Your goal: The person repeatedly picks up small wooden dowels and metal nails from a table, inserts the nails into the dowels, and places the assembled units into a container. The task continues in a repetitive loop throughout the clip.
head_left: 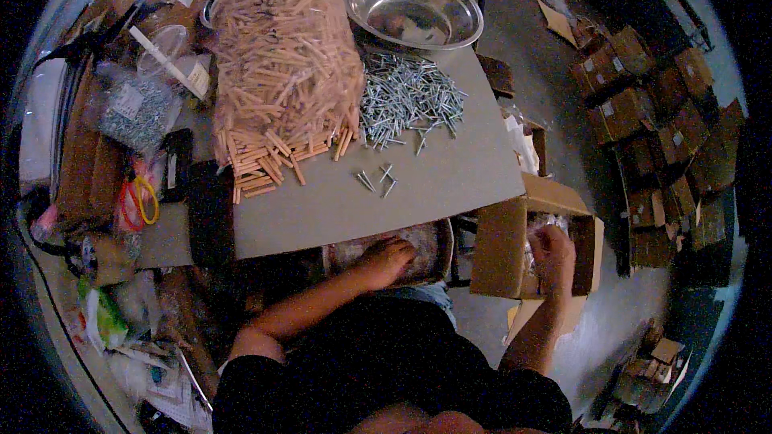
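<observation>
My left hand [388, 263] is closed, fingers curled, over a shallow tray [437, 251] at the table's front edge. What it holds, if anything, is hidden. Inside an open cardboard box [500, 253] to the right, my right hand [554, 254] has its fingers bent together beside clear plastic packets [550, 221]. I cannot make out what is between them. On the table, a large clear bag of wooden dowels [285, 56] spills loose dowels [261, 167] at its mouth. Beside it lies a heap of silver screws [408, 96], with several loose screws [387, 180] nearer me.
A shiny steel bowl [414, 8] stands at the table's back right. Bags of small hardware [137, 112] and yellow-handled scissors [145, 199] crowd the left side. Stacked cardboard boxes [643, 128] stand on the floor at the far right.
</observation>
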